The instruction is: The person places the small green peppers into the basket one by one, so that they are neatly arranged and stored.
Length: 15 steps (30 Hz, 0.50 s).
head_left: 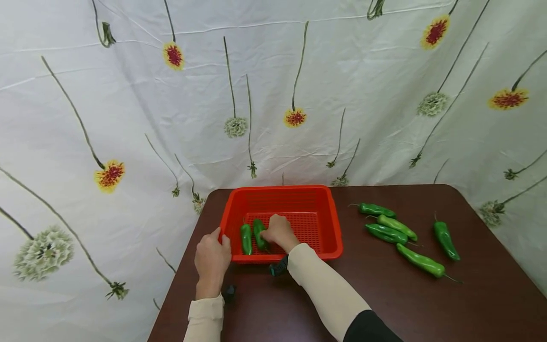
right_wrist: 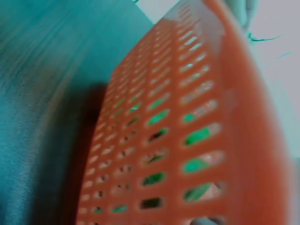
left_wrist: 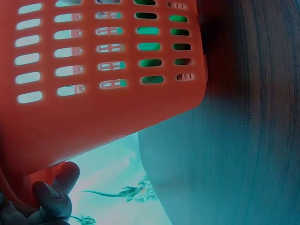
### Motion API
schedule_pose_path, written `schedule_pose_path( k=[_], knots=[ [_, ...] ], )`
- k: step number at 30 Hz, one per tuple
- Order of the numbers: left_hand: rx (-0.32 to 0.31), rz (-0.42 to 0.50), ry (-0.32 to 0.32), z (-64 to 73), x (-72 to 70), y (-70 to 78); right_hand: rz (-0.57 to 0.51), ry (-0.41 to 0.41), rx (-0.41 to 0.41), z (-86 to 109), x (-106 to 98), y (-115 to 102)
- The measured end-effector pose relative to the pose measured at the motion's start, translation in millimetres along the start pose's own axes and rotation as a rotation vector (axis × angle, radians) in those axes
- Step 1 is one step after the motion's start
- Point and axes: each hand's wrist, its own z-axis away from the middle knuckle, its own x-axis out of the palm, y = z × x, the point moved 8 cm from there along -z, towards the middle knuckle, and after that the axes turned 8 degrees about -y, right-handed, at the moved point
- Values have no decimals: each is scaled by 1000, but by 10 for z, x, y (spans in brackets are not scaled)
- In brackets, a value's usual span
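A red plastic basket (head_left: 328, 223) with slotted walls stands on the dark brown table. At its left rim, my left hand (head_left: 212, 256) grips the edge; in the left wrist view the fingers (left_wrist: 56, 194) curl over that rim. Two green chili peppers lie side by side inside: a left one (head_left: 246, 239) and a right one (head_left: 258, 229). My right hand (head_left: 280, 232) reaches over the near wall and holds the right pepper by its side with bent fingers. From the right wrist view, the basket's wall (right_wrist: 154, 108) hides most of this hand, and green shows through the slots.
Right of the basket, several green chili peppers lie in a loose group, including a long lighter one (head_left: 420, 261) nearest me. Another pepper (head_left: 446, 240) lies apart farther right. Behind the table (head_left: 363, 294) hangs a white flower-print cloth (head_left: 265, 61).
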Motion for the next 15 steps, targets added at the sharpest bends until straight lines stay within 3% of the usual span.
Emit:
schedule_pose_path(
  k=[8,15],
  knots=[
    [-15,0,-12,-12,9,6,-96,162,-71,51,-330,-65],
    [-8,-3,2,-16,12,4,-163,288,-153,247,-716,-145]
  ],
)
